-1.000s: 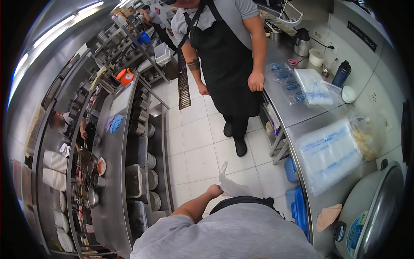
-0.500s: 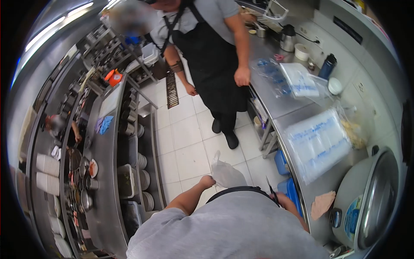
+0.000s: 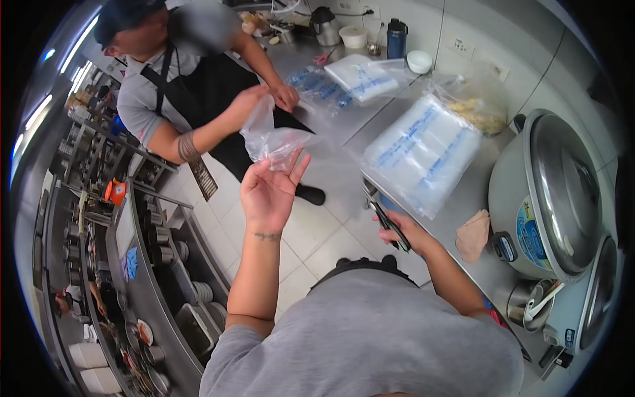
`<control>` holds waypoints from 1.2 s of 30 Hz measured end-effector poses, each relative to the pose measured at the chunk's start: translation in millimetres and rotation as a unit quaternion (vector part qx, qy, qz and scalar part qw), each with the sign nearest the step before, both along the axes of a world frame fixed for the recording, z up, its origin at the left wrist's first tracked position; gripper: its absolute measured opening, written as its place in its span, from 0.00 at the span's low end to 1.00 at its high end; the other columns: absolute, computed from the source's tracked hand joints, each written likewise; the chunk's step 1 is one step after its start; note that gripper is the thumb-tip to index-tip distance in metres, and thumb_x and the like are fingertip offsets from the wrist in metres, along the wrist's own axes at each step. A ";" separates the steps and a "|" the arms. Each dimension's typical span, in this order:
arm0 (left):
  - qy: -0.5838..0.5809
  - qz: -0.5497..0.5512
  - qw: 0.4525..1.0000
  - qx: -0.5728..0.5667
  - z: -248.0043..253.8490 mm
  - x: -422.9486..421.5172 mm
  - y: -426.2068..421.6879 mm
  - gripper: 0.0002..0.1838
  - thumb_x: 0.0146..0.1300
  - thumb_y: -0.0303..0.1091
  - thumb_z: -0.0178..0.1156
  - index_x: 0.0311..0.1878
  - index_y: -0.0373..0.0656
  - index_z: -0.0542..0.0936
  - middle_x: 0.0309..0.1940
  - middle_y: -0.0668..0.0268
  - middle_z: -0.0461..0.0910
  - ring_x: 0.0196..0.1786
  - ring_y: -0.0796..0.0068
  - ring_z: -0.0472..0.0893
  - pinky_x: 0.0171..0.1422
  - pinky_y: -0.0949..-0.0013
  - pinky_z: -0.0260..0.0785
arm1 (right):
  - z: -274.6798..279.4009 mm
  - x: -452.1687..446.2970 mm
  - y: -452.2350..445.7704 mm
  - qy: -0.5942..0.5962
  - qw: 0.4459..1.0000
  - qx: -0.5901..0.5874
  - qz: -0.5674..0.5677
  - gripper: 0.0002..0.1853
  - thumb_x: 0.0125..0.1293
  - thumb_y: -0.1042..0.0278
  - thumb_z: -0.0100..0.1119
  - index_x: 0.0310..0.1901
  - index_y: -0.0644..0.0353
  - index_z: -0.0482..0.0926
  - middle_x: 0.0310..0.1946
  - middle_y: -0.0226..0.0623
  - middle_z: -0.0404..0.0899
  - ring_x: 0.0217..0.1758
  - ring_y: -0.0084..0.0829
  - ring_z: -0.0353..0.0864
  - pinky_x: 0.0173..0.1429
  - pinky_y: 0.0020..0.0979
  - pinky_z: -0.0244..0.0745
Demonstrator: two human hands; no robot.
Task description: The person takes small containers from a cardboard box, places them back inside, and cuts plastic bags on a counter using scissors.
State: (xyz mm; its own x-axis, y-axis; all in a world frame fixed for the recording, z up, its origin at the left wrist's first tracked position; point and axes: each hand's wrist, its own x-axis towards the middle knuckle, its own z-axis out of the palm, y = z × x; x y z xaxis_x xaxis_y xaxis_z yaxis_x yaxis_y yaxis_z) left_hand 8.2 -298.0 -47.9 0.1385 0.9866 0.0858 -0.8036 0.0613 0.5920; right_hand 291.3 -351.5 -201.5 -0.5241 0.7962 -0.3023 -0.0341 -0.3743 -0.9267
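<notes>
My left hand is raised palm up in front of the co-worker, its fingertips gripping the lower part of a clear plastic bag. The co-worker's hand is at the top of the same bag. What the bag holds, if anything, I cannot make out. My right hand is closed on the black handles of a pair of scissors, near the counter's edge. The scissors' blades point up and away from me.
On the steel counter lie a stack of plastic bags and another pack. A large pot stands at right beside a pink cloth. The co-worker stands ahead. Steel shelving lines the left.
My left hand has lifted the plastic bag from low down up to the co-worker, whose hand now meets it. My right hand has moved forward with the scissors. The view has turned right.
</notes>
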 end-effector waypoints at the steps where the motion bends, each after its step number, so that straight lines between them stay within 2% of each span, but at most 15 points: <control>1: 0.021 0.008 0.999 0.047 28.5 17.6 -7.0 0.18 0.60 0.32 0.53 0.51 0.33 0.77 0.60 0.54 0.75 0.67 0.55 0.71 0.74 0.51 0.58 | -0.7 10.7 -5.9 -0.013 1.000 -0.001 -0.013 0.27 0.60 0.61 0.68 0.59 0.60 0.72 0.31 0.27 0.73 0.32 0.19 0.73 0.37 0.22 0.67; 3: 0.109 0.035 0.986 0.121 59.5 35.0 -9.8 0.23 0.62 0.31 0.53 0.60 0.29 0.73 0.57 0.55 0.77 0.64 0.62 0.74 0.74 0.56 0.58 | -7.0 33.6 -17.7 -0.019 0.999 -0.012 -0.041 0.26 0.60 0.62 0.68 0.58 0.61 0.73 0.30 0.27 0.73 0.31 0.20 0.74 0.37 0.23 0.68; 7: 0.283 -0.075 0.953 0.077 59.2 21.7 67.9 0.09 0.62 0.31 0.57 0.43 0.37 0.79 0.44 0.64 0.80 0.51 0.71 0.79 0.61 0.59 0.70 | -3.2 68.9 -31.9 0.005 0.994 -0.017 -0.110 0.26 0.59 0.66 0.68 0.57 0.64 0.72 0.30 0.29 0.74 0.30 0.21 0.75 0.37 0.23 0.70; 9: 0.445 -0.004 0.896 0.015 68.7 -2.7 140.8 0.11 0.57 0.34 0.61 0.41 0.39 0.80 0.40 0.65 0.80 0.43 0.68 0.80 0.53 0.56 0.72 | 4.6 80.0 -39.6 0.019 0.989 -0.027 -0.145 0.26 0.58 0.67 0.67 0.56 0.65 0.72 0.30 0.30 0.74 0.30 0.22 0.75 0.37 0.23 0.70; 12: 0.693 0.199 0.693 -0.012 115.9 -56.3 225.1 0.20 0.49 0.39 0.66 0.41 0.34 0.83 0.43 0.50 0.82 0.45 0.58 0.82 0.45 0.50 0.74 | 15.4 88.3 -42.8 0.013 0.988 -0.026 -0.152 0.25 0.58 0.68 0.67 0.57 0.64 0.71 0.30 0.30 0.74 0.30 0.23 0.76 0.38 0.24 0.71; 13: 0.735 0.223 0.640 -0.012 138.7 -62.7 221.2 0.13 0.52 0.42 0.62 0.35 0.43 0.84 0.38 0.61 0.81 0.42 0.64 0.78 0.46 0.61 0.68 | 16.5 89.4 -43.5 0.011 0.988 -0.024 -0.152 0.25 0.58 0.68 0.67 0.57 0.64 0.71 0.30 0.30 0.74 0.31 0.23 0.76 0.38 0.24 0.71; 15: 0.705 0.204 0.674 -0.084 148.6 -69.2 242.9 0.16 0.53 0.44 0.61 0.39 0.45 0.84 0.42 0.65 0.81 0.50 0.64 0.79 0.51 0.54 0.69 | 8.3 90.4 -46.0 0.019 0.989 -0.021 -0.146 0.25 0.58 0.68 0.68 0.57 0.63 0.72 0.30 0.30 0.74 0.31 0.23 0.76 0.38 0.25 0.71; 19: 0.773 -0.014 0.635 0.003 137.7 -21.0 189.7 0.16 0.61 0.41 0.57 0.49 0.43 0.79 0.48 0.66 0.80 0.56 0.63 0.79 0.55 0.52 0.72 | -1.3 89.3 -47.7 0.026 0.993 -0.032 -0.112 0.25 0.58 0.68 0.68 0.56 0.62 0.72 0.30 0.29 0.74 0.31 0.23 0.76 0.38 0.25 0.71; 23: 0.722 -0.221 0.649 -0.094 160.2 -31.5 150.5 0.18 0.63 0.37 0.57 0.49 0.31 0.77 0.46 0.55 0.82 0.44 0.57 0.86 0.45 0.60 0.79 | 12.0 90.6 -45.0 -0.004 0.997 -0.018 -0.079 0.23 0.59 0.71 0.67 0.55 0.62 0.72 0.29 0.28 0.73 0.31 0.22 0.76 0.38 0.24 0.71; 24: 0.796 -0.171 0.567 -0.124 162.0 -44.9 156.6 0.17 0.64 0.37 0.56 0.50 0.35 0.79 0.49 0.56 0.82 0.44 0.58 0.86 0.45 0.60 0.80 | 12.4 93.7 -45.0 -0.006 0.997 -0.020 -0.074 0.23 0.59 0.71 0.68 0.56 0.62 0.72 0.28 0.28 0.73 0.31 0.22 0.76 0.38 0.24 0.71; 27: 0.958 0.226 0.174 -0.011 172.2 -71.1 145.3 0.17 0.59 0.40 0.57 0.48 0.43 0.83 0.46 0.55 0.84 0.53 0.55 0.82 0.65 0.24 0.53 | 17.4 96.4 -33.3 -0.006 0.998 -0.018 -0.060 0.24 0.58 0.72 0.68 0.56 0.63 0.72 0.28 0.28 0.73 0.31 0.21 0.76 0.38 0.23 0.72; 28: 0.958 0.263 0.117 0.015 183.0 -72.9 137.8 0.15 0.57 0.38 0.56 0.43 0.41 0.84 0.43 0.54 0.84 0.50 0.51 0.83 0.62 0.16 0.43 | 22.4 95.8 -30.9 -0.006 0.998 -0.020 -0.058 0.24 0.58 0.72 0.68 0.56 0.63 0.72 0.28 0.28 0.74 0.31 0.21 0.76 0.38 0.23 0.72; 31: 0.936 0.284 0.144 0.150 201.6 -36.9 92.6 0.14 0.55 0.37 0.56 0.38 0.39 0.84 0.37 0.51 0.84 0.42 0.58 0.85 0.63 0.30 0.55 | 27.5 92.4 -26.3 -0.006 0.999 -0.026 -0.047 0.24 0.59 0.71 0.68 0.56 0.63 0.72 0.29 0.28 0.74 0.31 0.21 0.76 0.38 0.23 0.71; 33: 0.927 0.137 0.302 0.174 190.9 -5.7 67.9 0.13 0.53 0.37 0.58 0.35 0.38 0.83 0.32 0.50 0.83 0.37 0.56 0.84 0.52 0.49 0.70 | 26.1 91.2 -20.4 -0.006 0.999 -0.021 -0.030 0.25 0.59 0.70 0.68 0.57 0.63 0.72 0.29 0.29 0.74 0.31 0.22 0.77 0.38 0.23 0.71; 36: 0.855 -0.083 0.443 0.255 159.1 37.5 29.9 0.11 0.52 0.34 0.59 0.34 0.36 0.81 0.28 0.51 0.82 0.34 0.53 0.82 0.42 0.59 0.73 | 17.9 88.6 -14.8 0.016 1.000 -0.025 -0.003 0.26 0.59 0.69 0.68 0.57 0.63 0.71 0.30 0.30 0.75 0.32 0.23 0.77 0.39 0.24 0.72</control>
